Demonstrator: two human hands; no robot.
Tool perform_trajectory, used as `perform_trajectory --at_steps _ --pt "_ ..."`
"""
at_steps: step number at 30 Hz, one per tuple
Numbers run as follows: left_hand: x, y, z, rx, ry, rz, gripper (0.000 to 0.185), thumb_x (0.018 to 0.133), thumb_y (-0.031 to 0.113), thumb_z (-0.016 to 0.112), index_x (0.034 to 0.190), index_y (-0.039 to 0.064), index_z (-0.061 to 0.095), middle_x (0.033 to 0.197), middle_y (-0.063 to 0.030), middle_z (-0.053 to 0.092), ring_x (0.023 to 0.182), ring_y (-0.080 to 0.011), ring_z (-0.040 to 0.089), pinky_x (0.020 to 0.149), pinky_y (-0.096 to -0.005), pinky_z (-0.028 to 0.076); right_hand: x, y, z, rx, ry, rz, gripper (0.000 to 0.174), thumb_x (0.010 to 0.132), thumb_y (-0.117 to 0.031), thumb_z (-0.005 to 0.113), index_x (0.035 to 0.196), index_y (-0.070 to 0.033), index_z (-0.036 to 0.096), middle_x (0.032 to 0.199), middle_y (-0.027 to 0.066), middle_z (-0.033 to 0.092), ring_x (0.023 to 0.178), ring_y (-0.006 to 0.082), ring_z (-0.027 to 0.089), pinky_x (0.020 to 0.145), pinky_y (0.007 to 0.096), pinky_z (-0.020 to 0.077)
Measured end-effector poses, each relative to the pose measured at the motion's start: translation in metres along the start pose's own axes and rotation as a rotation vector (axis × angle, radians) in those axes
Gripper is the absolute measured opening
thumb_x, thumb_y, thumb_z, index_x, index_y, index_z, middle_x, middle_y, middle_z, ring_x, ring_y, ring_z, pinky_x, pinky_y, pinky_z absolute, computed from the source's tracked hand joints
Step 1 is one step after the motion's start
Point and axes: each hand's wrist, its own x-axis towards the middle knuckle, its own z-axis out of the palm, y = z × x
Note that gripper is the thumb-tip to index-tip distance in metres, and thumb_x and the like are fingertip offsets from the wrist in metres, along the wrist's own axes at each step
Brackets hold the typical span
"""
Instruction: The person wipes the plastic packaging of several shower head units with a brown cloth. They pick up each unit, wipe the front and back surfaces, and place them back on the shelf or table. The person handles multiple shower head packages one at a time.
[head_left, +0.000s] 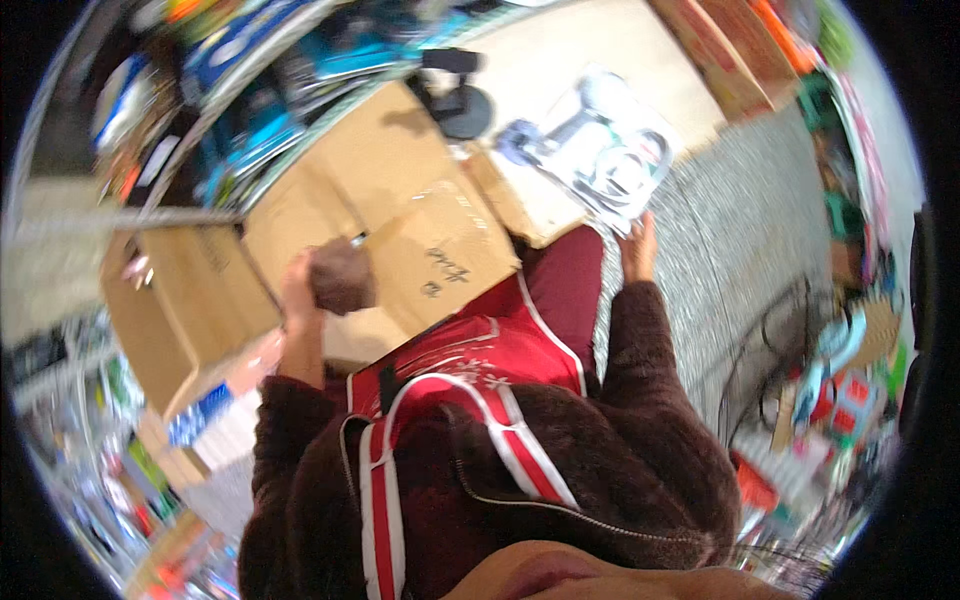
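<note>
My left hand (300, 283) grips a dark brown, rounded thing (342, 276), blurred, possibly a roll of packing tape. It is held over a cardboard box (450, 232) with closed flaps and handwriting on top. My right hand (639, 251) is at the near corner of a shiny plastic-wrapped package (626, 169), its fingers seemingly around the edge. Inside the package are white parts and what looks like a coiled white cable; glare and blur hide the details. The cardboard box stands in front of my red apron (465, 352).
An open cardboard box (217, 277) stands to the left. Beyond the closed box is a black stand with a round base (463, 112), near a pale board surface (525, 45). Stocked shelves (277, 135) line the far left. Grey floor (720, 247) and piled goods (840, 397) lie to the right.
</note>
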Motion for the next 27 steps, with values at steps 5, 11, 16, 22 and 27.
perform_trajectory --at_steps 5,11,16,22,27 --pt "-0.064 -0.033 -0.037 -0.104 0.188 -0.050 0.015 0.090 0.019 0.062 0.093 0.005 0.066 0.090 -0.0033 0.065 0.083 -0.0162 0.062 0.075 -0.0310 0.051 0.003 0.015 0.022 0.194 -0.064 -0.032 0.049 0.087 -0.035 0.068 0.126 -0.009 0.053 0.126 0.0053 0.059 0.114 0.0249 0.056 0.096 0.0406 0.0437" --pt "-0.093 -0.049 -0.038 -0.170 0.190 -0.077 0.015 0.091 0.016 0.060 0.091 0.001 0.066 0.086 -0.0040 0.065 0.077 -0.0143 0.062 0.070 -0.0286 0.052 -0.007 0.012 0.043 0.190 -0.109 -0.150 0.045 0.083 -0.024 0.073 0.119 -0.004 0.054 0.116 0.0080 0.061 0.105 0.0242 0.058 0.086 0.0422 0.0490" --pt "-0.098 -0.054 -0.033 -0.126 0.143 0.006 0.017 0.091 0.017 0.061 0.091 0.000 0.066 0.086 -0.0038 0.065 0.076 -0.0123 0.061 0.069 -0.0267 0.049 -0.010 0.006 0.053 0.151 -0.025 -0.220 0.040 0.084 -0.019 0.069 0.116 -0.002 0.054 0.109 0.0097 0.061 0.098 0.0231 0.059 0.082 0.0380 0.0500" --pt "-0.097 -0.050 -0.026 -0.046 0.134 -0.015 0.024 0.090 0.026 0.065 0.091 0.002 0.066 0.084 -0.0013 0.063 0.074 -0.0111 0.057 0.069 -0.0253 0.047 -0.025 -0.008 0.036 0.282 -0.091 -0.139 0.041 0.084 -0.016 0.067 0.119 0.001 0.053 0.117 0.0126 0.060 0.104 0.0249 0.060 0.089 0.0391 0.0505" --pt "-0.098 -0.045 0.008 0.206 -0.102 -0.074 0.039 0.094 0.040 0.057 0.104 0.004 0.067 0.098 -0.0039 0.064 0.094 -0.0138 0.056 0.086 -0.0280 0.043 -0.067 -0.013 0.003 0.248 -0.060 -0.119 0.047 0.083 -0.018 0.068 0.123 0.000 0.051 0.122 0.0116 0.058 0.112 0.0253 0.056 0.097 0.0397 0.0479"
